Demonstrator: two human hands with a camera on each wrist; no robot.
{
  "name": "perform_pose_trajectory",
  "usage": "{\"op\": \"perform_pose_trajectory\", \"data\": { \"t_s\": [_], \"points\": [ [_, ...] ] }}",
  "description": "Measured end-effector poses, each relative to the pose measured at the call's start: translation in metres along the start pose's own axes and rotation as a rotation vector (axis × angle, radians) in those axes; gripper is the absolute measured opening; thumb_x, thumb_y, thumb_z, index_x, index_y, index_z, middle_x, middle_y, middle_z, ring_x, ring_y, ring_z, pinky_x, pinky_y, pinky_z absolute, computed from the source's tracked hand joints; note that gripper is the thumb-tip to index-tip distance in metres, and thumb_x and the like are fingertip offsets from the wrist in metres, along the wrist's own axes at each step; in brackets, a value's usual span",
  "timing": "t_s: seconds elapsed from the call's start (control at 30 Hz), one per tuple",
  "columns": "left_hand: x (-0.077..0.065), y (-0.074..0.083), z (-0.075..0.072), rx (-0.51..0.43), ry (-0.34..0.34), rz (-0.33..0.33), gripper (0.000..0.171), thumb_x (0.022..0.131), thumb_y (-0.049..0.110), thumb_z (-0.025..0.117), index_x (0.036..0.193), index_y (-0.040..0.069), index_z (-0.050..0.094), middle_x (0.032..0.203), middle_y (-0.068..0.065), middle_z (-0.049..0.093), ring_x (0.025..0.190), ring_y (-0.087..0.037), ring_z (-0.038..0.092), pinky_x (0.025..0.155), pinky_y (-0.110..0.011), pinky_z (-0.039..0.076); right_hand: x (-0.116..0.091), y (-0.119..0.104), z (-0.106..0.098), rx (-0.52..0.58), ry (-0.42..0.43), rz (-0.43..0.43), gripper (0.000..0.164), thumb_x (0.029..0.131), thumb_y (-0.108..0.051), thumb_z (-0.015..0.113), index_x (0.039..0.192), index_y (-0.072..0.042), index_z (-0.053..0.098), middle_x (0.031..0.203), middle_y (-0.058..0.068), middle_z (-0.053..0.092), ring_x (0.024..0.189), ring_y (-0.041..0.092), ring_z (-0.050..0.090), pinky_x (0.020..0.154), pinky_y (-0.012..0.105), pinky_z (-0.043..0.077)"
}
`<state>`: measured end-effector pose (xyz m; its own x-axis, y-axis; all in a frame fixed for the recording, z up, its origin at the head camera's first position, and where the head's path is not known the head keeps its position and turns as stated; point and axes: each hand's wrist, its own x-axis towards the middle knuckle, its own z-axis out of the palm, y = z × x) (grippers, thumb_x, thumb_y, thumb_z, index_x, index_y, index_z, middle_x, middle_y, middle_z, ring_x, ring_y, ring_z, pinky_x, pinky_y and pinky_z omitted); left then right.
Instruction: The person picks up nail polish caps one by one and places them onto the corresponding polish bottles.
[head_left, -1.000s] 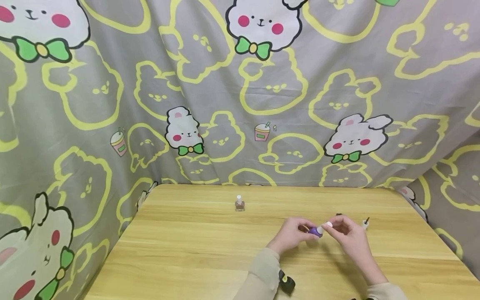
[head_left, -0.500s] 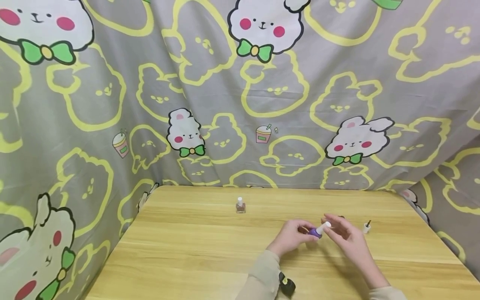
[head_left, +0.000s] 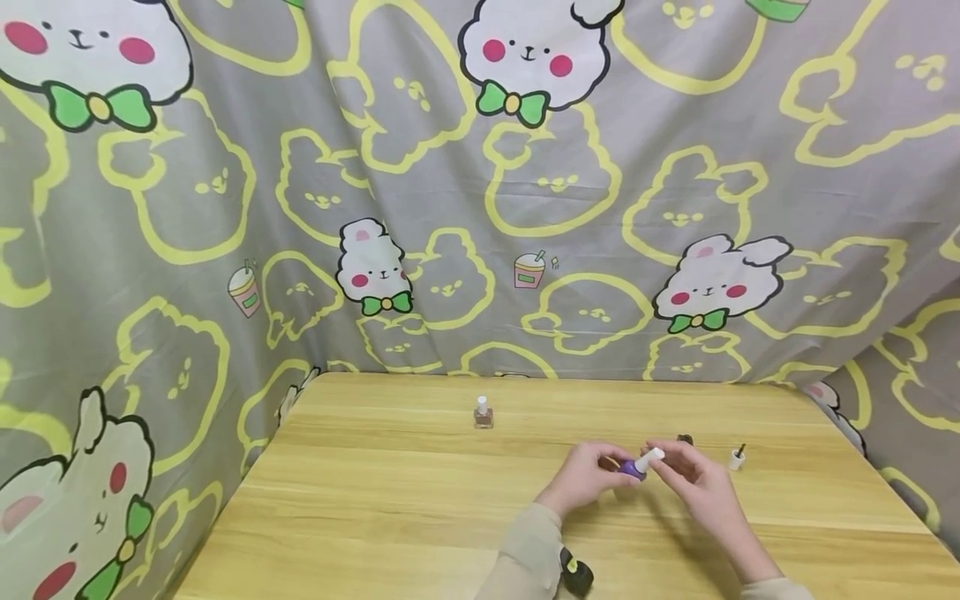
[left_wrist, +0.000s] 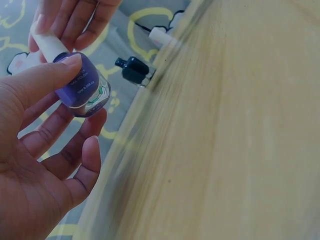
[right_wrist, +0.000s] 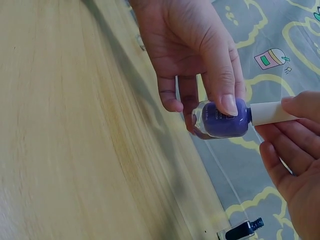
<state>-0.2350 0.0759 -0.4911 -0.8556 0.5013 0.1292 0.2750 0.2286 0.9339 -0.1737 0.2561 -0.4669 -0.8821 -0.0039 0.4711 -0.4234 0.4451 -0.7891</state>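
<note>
Wooden table, patterned curtain along its far edge; brown bottle, white-topped, upright, far and left of the hands; brush cap, white, dark bristles up, at far right; dark bottle, neck bare, just beyond the right hand, which partly screens it; purple bottle, tilted, above the table between both hands; left hand pinching its body, thumb against fingers; right hand pinching its white cap, fingers loosely bent.

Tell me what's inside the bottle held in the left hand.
Purple polish shows through the glass of the bottle. The left hand covers part of it, and the white cap hides whatever is within the cap.
</note>
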Motion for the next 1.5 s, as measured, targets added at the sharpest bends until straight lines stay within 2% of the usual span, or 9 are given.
{"op": "perform_pose_trajectory", "data": {
  "t_s": [0.23, 0.4, 0.6, 0.77, 0.83, 1.03, 1.17, 1.27, 1.5],
  "points": [
    [0.0, -0.0004, 0.0004, 0.003, -0.006, 0.005, 0.024, 0.079, 0.018, 0.081, 0.102, 0.014, 0.075, 0.095, 0.009, 0.07, 0.073, 0.002, 0.059, 0.066, -0.016, 0.049, 0.0002, 0.0006, 0.0015, -0.044, 0.048, 0.066, 0.015, 0.086, -0.004, 0.071, 0.101, -0.001, 0.067, 0.091, -0.019, 0.07, 0.085, -0.007, 0.064, 0.077, 0.007, 0.05],
    [-0.0005, 0.001, 0.0009, 0.004, -0.019, 0.011, 0.025, 0.079, 0.017, 0.081, 0.102, 0.014, 0.075, 0.095, 0.009, 0.07, 0.074, 0.002, 0.06, 0.067, -0.016, 0.05, 0.0002, 0.0006, 0.0022, -0.053, 0.072, 0.087, 0.012, 0.085, -0.004, 0.073, 0.094, -0.003, 0.066, 0.082, -0.007, 0.07, 0.079, -0.006, 0.063, 0.075, 0.009, 0.05],
    [-0.0019, 0.0035, 0.0016, 0.005, -0.03, 0.015, 0.025, 0.078, 0.015, 0.08, 0.103, 0.012, 0.075, 0.095, 0.008, 0.07, 0.074, 0.002, 0.06, 0.069, -0.015, 0.05, -0.001, -0.0008, 0.0019, -0.073, 0.075, 0.112, 0.013, 0.084, -0.008, 0.074, 0.091, -0.004, 0.065, 0.081, 0.007, 0.07, 0.077, -0.005, 0.062, 0.074, 0.009, 0.05],
    [-0.0016, 0.0033, 0.0026, 0.014, -0.029, 0.016, 0.025, 0.079, 0.016, 0.08, 0.103, 0.012, 0.075, 0.095, 0.008, 0.07, 0.074, 0.003, 0.06, 0.068, -0.015, 0.05, -0.0017, -0.0002, 0.0015, -0.082, 0.084, 0.126, 0.015, 0.085, -0.01, 0.074, 0.094, -0.004, 0.065, 0.082, 0.002, 0.07, 0.078, -0.007, 0.062, 0.074, 0.008, 0.05],
    [-0.0014, 0.0025, 0.0027, 0.017, -0.025, 0.012, 0.026, 0.079, 0.017, 0.08, 0.103, 0.012, 0.074, 0.095, 0.008, 0.07, 0.074, 0.003, 0.059, 0.067, -0.015, 0.05, -0.002, 0.0001, 0.0017, -0.084, 0.081, 0.116, 0.019, 0.085, -0.009, 0.074, 0.101, -0.003, 0.066, 0.087, -0.002, 0.071, 0.082, -0.01, 0.061, 0.075, 0.008, 0.05],
    [-0.0007, 0.0008, 0.0012, 0.02, -0.013, 0.01, 0.027, 0.08, 0.019, 0.079, 0.106, 0.013, 0.074, 0.098, 0.008, 0.071, 0.075, 0.003, 0.059, 0.068, -0.015, 0.049, -0.0021, 0.0014, 0.0029, -0.054, 0.042, 0.066, 0.04, 0.087, -0.006, 0.071, 0.125, 0.0, 0.06, 0.11, 0.001, 0.073, 0.095, -0.014, 0.059, 0.082, 0.006, 0.048],
    [-0.0003, 0.0002, 0.0012, 0.024, -0.014, 0.015, 0.026, 0.081, 0.02, 0.079, 0.106, 0.013, 0.074, 0.099, 0.007, 0.072, 0.076, 0.003, 0.059, 0.069, -0.016, 0.05, -0.0018, 0.0034, 0.0038, -0.023, 0.025, 0.005, 0.038, 0.088, -0.002, 0.069, 0.125, 0.003, 0.06, 0.112, 0.003, 0.072, 0.1, -0.013, 0.06, 0.084, 0.007, 0.048],
    [0.0005, -0.0014, 0.0015, 0.022, -0.011, 0.014, 0.026, 0.081, 0.02, 0.079, 0.106, 0.013, 0.074, 0.099, 0.007, 0.072, 0.077, 0.003, 0.06, 0.07, -0.016, 0.05, -0.0014, 0.0048, 0.0045, 0.007, 0.02, -0.027, 0.036, 0.088, 0.002, 0.067, 0.122, 0.006, 0.06, 0.111, -0.002, 0.073, 0.101, -0.012, 0.061, 0.084, 0.008, 0.049],
    [0.0018, -0.002, 0.002, 0.007, -0.009, 0.013, 0.026, 0.082, 0.019, 0.078, 0.107, 0.012, 0.074, 0.101, 0.006, 0.073, 0.079, 0.001, 0.061, 0.07, -0.016, 0.05, -0.0023, 0.0042, 0.0032, 0.044, 0.022, -0.042, 0.031, 0.09, 0.003, 0.063, 0.121, 0.007, 0.061, 0.113, -0.013, 0.069, 0.101, -0.012, 0.061, 0.085, 0.007, 0.048]
  ]
}}
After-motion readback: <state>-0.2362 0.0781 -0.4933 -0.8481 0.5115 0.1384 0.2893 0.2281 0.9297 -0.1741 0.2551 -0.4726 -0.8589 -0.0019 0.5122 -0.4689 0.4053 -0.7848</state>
